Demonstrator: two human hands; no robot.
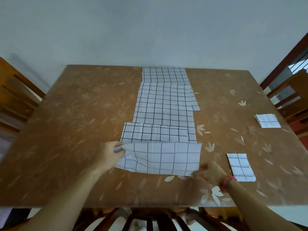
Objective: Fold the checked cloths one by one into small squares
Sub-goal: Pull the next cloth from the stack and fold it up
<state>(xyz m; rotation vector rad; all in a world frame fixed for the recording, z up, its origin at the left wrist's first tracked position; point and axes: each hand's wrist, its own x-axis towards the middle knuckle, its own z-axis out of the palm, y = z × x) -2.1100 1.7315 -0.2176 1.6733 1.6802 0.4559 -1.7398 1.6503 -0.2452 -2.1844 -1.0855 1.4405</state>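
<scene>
A white checked cloth (pixel 161 158), folded into a long strip, lies across the near middle of the table. My left hand (pixel 108 154) pinches its upper left corner, which is lifted and curled. At the lower right corner my right hand (pixel 208 172) grips the cloth; the hand is blurred. Behind the strip, several flat checked cloths (pixel 164 105) lie overlapping in a row toward the far edge. Two folded cloths rest on the right: a small rectangle (pixel 240 166) close to my right hand and a small square (pixel 267 120) farther back.
The table (pixel 75 122) has a brown leaf-patterned cover. Wooden chairs stand at the left (pixel 15 100), at the right (pixel 290 97) and at the near edge (pixel 150 219). A pale wall rises behind the table.
</scene>
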